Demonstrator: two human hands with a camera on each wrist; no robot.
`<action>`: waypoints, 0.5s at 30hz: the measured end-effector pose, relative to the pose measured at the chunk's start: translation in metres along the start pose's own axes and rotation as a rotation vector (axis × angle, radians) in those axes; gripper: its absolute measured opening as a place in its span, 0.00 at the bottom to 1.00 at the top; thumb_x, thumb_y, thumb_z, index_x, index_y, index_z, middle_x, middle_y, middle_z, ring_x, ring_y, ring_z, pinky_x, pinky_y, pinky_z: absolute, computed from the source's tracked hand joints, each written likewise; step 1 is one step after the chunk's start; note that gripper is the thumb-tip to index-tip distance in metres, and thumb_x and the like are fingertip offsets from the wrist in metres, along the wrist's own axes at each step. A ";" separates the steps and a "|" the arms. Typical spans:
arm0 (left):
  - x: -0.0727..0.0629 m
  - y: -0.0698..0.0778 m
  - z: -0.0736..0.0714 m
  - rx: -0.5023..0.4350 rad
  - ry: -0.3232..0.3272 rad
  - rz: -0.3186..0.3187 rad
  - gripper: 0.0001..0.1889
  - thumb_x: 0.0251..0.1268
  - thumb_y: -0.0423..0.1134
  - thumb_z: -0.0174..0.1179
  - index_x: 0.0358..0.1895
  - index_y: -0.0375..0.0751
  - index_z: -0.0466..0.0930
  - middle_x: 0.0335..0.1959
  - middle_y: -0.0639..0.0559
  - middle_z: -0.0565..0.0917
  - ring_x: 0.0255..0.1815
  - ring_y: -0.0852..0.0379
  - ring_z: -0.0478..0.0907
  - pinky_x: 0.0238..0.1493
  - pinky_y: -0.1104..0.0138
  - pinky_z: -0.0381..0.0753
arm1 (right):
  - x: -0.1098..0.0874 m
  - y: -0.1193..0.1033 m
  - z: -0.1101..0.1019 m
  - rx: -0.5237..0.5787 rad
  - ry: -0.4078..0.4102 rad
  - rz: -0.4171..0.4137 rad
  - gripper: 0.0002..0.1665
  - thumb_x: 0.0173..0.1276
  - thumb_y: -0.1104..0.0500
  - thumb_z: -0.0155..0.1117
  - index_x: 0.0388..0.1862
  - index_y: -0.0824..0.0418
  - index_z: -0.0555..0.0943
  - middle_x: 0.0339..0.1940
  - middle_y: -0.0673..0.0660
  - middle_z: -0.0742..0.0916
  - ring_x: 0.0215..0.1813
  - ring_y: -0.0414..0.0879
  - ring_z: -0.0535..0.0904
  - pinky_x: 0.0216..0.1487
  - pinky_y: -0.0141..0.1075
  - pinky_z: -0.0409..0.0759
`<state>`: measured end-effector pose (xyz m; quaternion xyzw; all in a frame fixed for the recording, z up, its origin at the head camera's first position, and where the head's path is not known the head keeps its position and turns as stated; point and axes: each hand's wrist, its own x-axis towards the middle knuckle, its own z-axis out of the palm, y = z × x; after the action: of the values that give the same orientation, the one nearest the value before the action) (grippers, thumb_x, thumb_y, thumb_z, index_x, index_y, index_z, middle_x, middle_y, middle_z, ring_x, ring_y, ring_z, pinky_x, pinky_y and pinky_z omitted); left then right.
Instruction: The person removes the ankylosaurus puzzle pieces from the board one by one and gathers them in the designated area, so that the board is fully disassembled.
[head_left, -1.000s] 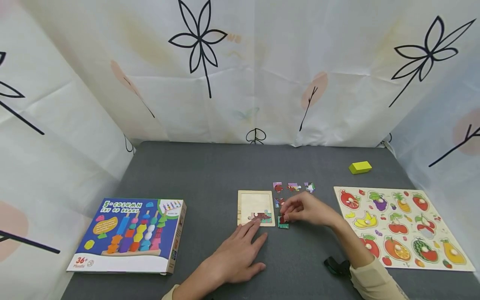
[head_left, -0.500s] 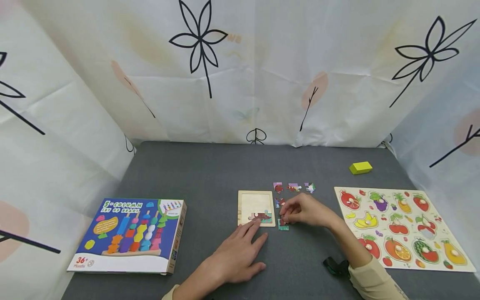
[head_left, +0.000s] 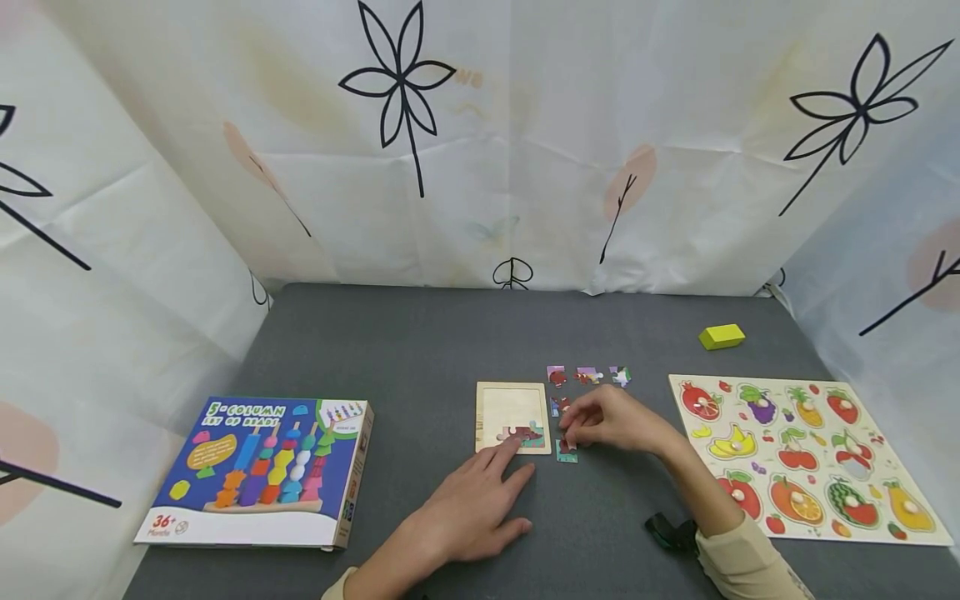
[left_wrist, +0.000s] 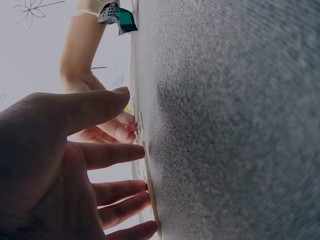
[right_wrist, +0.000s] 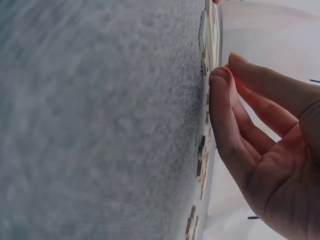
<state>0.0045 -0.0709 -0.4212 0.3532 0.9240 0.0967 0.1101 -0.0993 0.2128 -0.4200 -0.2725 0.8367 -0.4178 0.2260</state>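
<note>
My left hand (head_left: 480, 508) lies with its fingers stretched out, fingertips at the near edge of a small wooden puzzle tray (head_left: 510, 386). Brown and teal puzzle pieces (head_left: 529, 434) sit joined in the tray's lower right corner. Just right of the tray, my right hand (head_left: 615, 419) pinches a small jigsaw piece with thumb and forefinger, mostly hidden by the fingers. Below those fingertips lies a teal and red piece (head_left: 566, 456). In the right wrist view the right hand (right_wrist: 260, 140) has thumb and finger together, close over the table.
Several loose pieces, including a purple and red one (head_left: 556, 376), lie beyond the right hand. A fruit peg board (head_left: 757, 467) occupies the right side, with a yellow block (head_left: 722, 337) behind it. A bead-set box (head_left: 255, 475) stands left on the grey table (head_left: 420, 342).
The right hand's fingertips have shifted very slightly over the teal and red piece, uncovering a little more of it. The left hand stays almost still at the tray.
</note>
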 end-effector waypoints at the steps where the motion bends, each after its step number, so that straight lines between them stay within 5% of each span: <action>1: 0.000 0.000 0.000 -0.002 0.005 0.001 0.34 0.78 0.61 0.63 0.79 0.48 0.74 0.89 0.47 0.58 0.83 0.50 0.68 0.81 0.56 0.75 | 0.001 0.000 0.000 -0.003 0.002 -0.009 0.07 0.72 0.68 0.73 0.46 0.69 0.90 0.37 0.60 0.95 0.36 0.36 0.87 0.40 0.28 0.87; 15: 0.002 0.001 0.001 0.028 0.002 0.013 0.33 0.80 0.62 0.60 0.78 0.49 0.75 0.82 0.47 0.71 0.85 0.48 0.66 0.86 0.55 0.69 | 0.021 -0.014 0.014 0.069 -0.024 -0.091 0.08 0.74 0.65 0.73 0.47 0.69 0.90 0.33 0.65 0.93 0.28 0.51 0.86 0.33 0.36 0.88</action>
<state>0.0036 -0.0689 -0.4221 0.3606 0.9231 0.0846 0.1037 -0.1028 0.1841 -0.4190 -0.3076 0.8056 -0.4531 0.2262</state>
